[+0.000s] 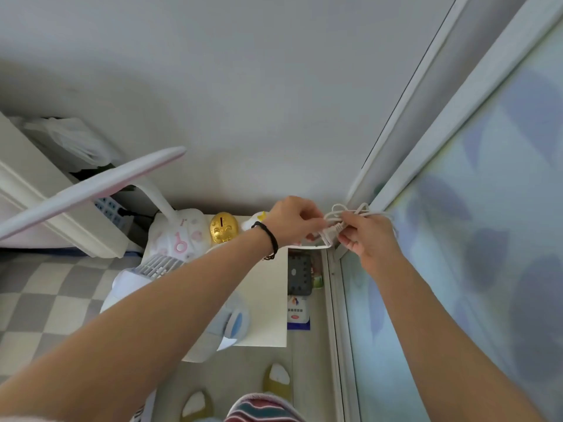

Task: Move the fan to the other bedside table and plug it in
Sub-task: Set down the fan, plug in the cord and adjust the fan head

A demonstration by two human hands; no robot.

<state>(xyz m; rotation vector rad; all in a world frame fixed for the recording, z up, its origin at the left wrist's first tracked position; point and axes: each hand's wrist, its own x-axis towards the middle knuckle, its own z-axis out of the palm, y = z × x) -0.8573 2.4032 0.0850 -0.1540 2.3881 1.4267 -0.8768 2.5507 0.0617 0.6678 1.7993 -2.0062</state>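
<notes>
A white and light-blue fan [158, 268] stands on the white bedside table [268, 300], partly hidden under my left forearm. Above the table's far right corner both hands meet on a bundled white cord [344, 214]. My left hand [292, 219] pinches the cord near its white plug [330, 233]. My right hand [370, 236] grips the looped cord from the right side. Where the cord leads down is hidden by the hands.
A pink desk lamp [91, 190] with a patterned base, a gold piggy bank [223, 228] and a small white-yellow toy [254, 220] stand at the table's back. A black power strip [300, 275] lies on the floor by the sliding door frame [335, 300]. The checkered bed [45, 293] is left.
</notes>
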